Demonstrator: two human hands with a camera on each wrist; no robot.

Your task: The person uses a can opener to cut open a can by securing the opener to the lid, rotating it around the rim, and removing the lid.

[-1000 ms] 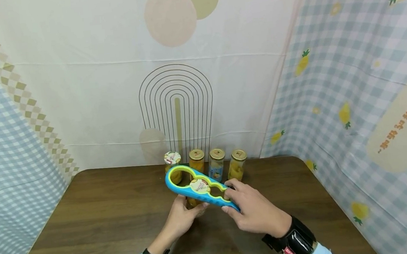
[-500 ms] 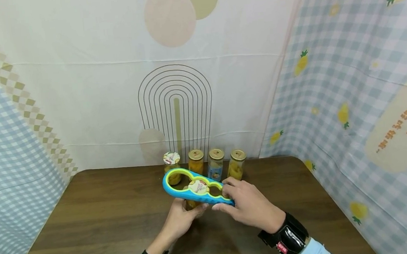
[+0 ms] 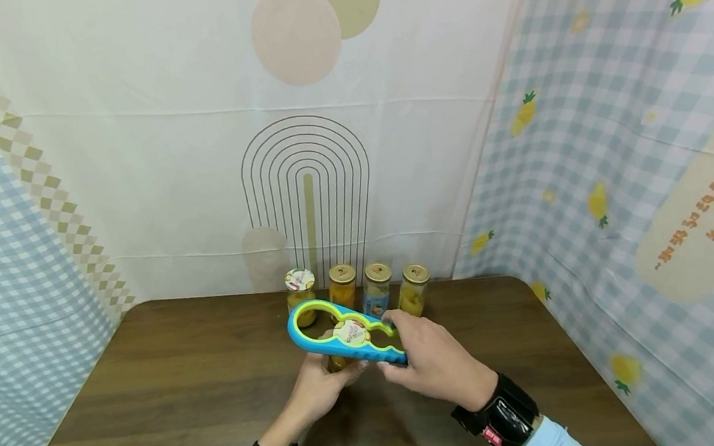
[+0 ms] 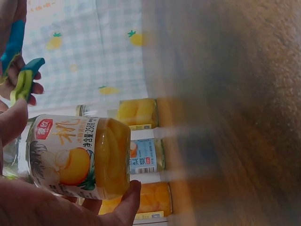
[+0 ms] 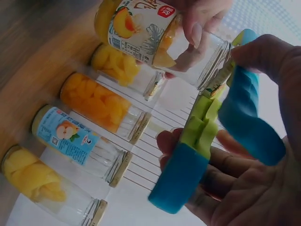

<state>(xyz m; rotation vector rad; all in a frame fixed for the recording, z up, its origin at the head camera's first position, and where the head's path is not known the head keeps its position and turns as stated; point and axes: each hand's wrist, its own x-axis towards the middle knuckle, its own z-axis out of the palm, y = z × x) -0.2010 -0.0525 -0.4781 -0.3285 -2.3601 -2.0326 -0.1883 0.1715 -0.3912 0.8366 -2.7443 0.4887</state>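
Observation:
Above the table, my left hand grips a glass jar of peaches round its body, thumb on one side and fingers on the other. A blue and lime-green jar opener lies across the top of that jar, and the jar's printed lid shows through its middle opening. My right hand holds the opener's two handle arms at the right end. In the right wrist view the thumb is on one arm and fingers are around the other. The two arms stand apart there.
Several lidded fruit jars stand in a row at the back table edge: a yellow one with a printed lid, an orange one, a blue-labelled one and a yellow one. Cloth hangs behind the table.
The opener has turned slightly counterclockwise in the head view, its far end lower and its handle end a little higher. My right hand has shifted left with it; the left hand stays nearly still.

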